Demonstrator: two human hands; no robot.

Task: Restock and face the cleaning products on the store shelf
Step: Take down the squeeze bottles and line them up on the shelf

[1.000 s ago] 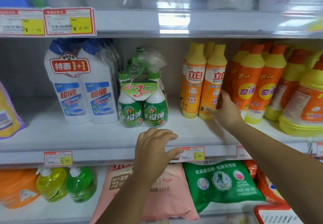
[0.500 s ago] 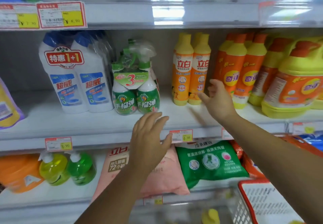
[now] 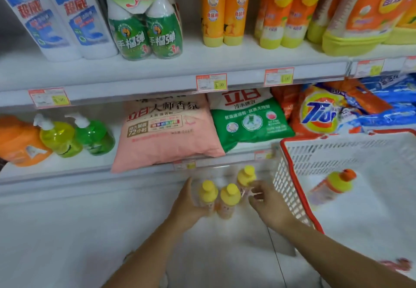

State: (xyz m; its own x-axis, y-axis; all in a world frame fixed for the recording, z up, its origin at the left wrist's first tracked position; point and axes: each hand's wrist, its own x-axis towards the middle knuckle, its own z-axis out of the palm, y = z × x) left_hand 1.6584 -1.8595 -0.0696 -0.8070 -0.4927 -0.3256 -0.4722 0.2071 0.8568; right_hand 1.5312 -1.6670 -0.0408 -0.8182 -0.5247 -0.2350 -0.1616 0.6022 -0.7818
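Note:
Three small orange dish-soap bottles with yellow caps stand on the floor in front of the shelf base: a left bottle (image 3: 208, 194), a middle bottle (image 3: 229, 200) and a right bottle (image 3: 246, 176). My left hand (image 3: 188, 206) curls round the left bottle from its left side. My right hand (image 3: 267, 204) has its curled fingertips at the body of the right bottle; blur hides whether it grips. Matching tall orange bottles (image 3: 222, 11) stand on the upper shelf (image 3: 157, 74).
A white basket with a red rim (image 3: 292, 175) sits at the right, a bottle (image 3: 331, 186) lying inside. Detergent bags, pink (image 3: 166, 134) and green (image 3: 249, 119), overhang the lower shelf. White (image 3: 56, 17) and green (image 3: 146, 33) cleaner bottles stand on the upper shelf.
The view has tilted down from the upper shelf to the floor. Both hands have dropped from shelf height to the three bottles standing on the floor beside the basket.

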